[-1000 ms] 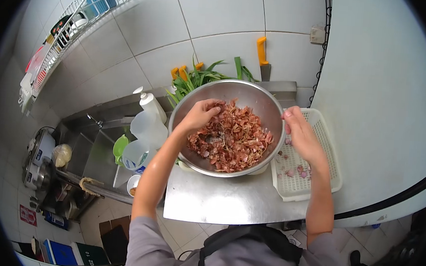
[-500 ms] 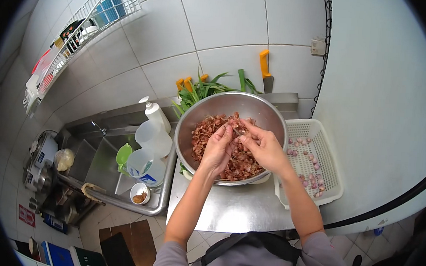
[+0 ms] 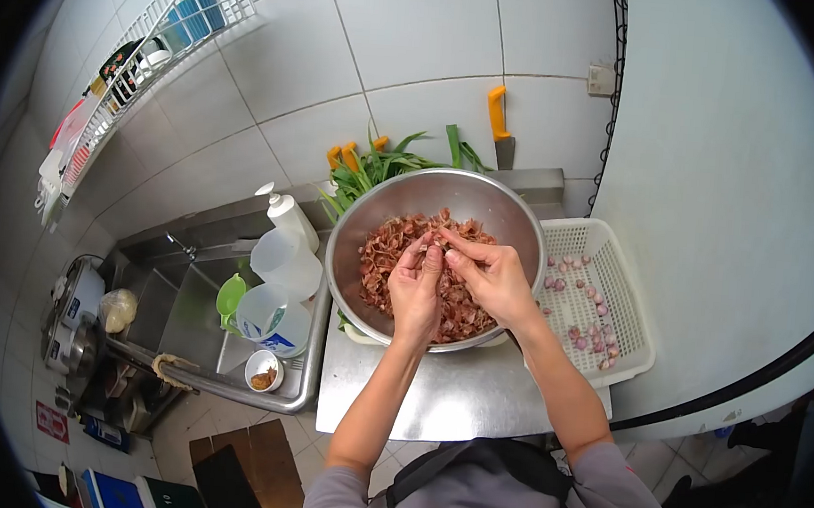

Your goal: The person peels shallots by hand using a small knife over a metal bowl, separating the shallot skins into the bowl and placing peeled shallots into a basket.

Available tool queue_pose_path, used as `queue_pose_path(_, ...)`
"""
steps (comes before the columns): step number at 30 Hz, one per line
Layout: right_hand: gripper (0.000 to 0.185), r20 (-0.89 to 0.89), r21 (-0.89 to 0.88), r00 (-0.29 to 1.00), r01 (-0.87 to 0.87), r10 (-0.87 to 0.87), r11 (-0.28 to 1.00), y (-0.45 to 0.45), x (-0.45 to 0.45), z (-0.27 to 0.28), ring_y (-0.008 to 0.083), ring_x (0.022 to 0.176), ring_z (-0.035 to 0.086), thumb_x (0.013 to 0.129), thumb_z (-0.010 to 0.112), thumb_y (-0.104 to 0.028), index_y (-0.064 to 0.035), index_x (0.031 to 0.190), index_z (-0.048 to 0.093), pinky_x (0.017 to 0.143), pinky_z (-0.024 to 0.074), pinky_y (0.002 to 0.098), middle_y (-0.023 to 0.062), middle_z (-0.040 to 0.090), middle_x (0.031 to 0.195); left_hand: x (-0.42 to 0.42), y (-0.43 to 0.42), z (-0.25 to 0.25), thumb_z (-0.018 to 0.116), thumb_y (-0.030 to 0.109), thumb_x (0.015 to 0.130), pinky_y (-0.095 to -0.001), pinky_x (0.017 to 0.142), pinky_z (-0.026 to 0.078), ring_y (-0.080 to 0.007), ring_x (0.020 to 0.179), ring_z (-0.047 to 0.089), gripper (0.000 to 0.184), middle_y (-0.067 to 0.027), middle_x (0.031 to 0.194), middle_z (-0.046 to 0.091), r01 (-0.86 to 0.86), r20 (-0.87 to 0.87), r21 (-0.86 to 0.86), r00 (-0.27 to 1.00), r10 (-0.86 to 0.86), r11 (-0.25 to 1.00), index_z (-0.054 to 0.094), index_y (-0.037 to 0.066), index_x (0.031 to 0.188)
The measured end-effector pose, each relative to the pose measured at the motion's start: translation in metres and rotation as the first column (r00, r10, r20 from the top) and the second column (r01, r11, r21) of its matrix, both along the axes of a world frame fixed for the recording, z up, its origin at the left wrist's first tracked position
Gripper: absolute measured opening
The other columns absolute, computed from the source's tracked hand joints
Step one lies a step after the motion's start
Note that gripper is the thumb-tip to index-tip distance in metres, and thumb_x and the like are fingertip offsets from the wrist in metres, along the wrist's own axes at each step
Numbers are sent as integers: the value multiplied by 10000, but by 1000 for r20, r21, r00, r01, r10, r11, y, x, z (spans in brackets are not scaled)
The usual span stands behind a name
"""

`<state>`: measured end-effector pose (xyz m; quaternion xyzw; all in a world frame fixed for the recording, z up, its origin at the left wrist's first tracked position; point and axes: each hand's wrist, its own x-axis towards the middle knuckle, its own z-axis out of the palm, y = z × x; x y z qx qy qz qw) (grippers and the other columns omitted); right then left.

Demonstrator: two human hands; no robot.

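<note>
A large steel bowl (image 3: pixel 348 292) holds a heap of reddish-brown shallot skins (image 3: pixel 383 257). Over the middle of the heap, my left hand (image 3: pixel 417 292) is closed, pinching a small pinkish shallot (image 3: pixel 439 240) between thumb and fingers. My right hand (image 3: pixel 492 281) meets it from the right, thumb and index finger closed at the same spot; what lies inside its grip is hidden. Beside the bowl, a white perforated basket (image 3: pixel 641 351) has several small pinkish-purple shallots (image 3: pixel 595 338) spread on its bottom.
Leafy greens (image 3: pixel 375 172) lie behind the bowl, by orange-handled knives (image 3: pixel 499 119) at the wall. Left of the steel counter (image 3: pixel 378 394) is a sink (image 3: pixel 195 310) with plastic jugs (image 3: pixel 275 320), a green scoop (image 3: pixel 230 298), a small cup (image 3: pixel 264 370) and a pump bottle (image 3: pixel 289 216).
Both hands stay together over the bowl, with the fingertips shifted slightly and the left hand turned more upright. The whole view has moved a little.
</note>
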<state>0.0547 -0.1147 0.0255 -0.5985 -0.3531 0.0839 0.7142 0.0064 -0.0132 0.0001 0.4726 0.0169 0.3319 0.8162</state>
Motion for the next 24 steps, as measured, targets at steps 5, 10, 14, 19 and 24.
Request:
queue_pose_path(5,269,-387,86,911,-119,144,989,-1,3,5,19,488,422,861,534,-127,-28,1109,567,384,328,171,13,551,693,7,-3,-11,515,108,872,-232,818,447,-128,950,529,343,-100,1082,530,-20,83,-12,996,21,1000,431,-58,1161)
queue_pose_path(10,278,-609,183,751,-179,255,967,2,15,4,25,426,355,864,523,-104,-38,1133,547,333,264,173,-12,489,642,11,5,-7,485,167,891,-233,792,433,-110,884,521,283,-61,1033,548,214,84,-161,976,-203,964,474,-11,1111)
queue_pose_path(14,299,-483,20,863,-157,147,987,12,15,0,25,438,362,865,525,-121,-56,1156,532,341,259,168,-14,470,642,9,16,-5,494,171,886,-237,781,419,-103,861,505,278,-47,1013,546,271,84,-189,962,-259,944,483,7,1109)
queue_pose_path(19,285,-517,9,842,-176,155,984,21,13,3,25,418,342,859,520,-105,-51,1137,551,337,243,177,-17,464,627,14,30,-10,476,125,893,-218,758,444,-110,892,522,299,-61,1010,541,173,41,-202,985,-168,964,447,-21,1152)
queue_pose_path(24,280,-346,-211,938,-46,-30,976,29,47,-7,50,456,391,854,530,-127,-24,1113,562,348,280,195,-3,478,611,14,49,-12,451,108,898,-243,789,445,-165,918,531,304,-76,977,540,204,-77,-270,969,-233,941,417,-35,1165)
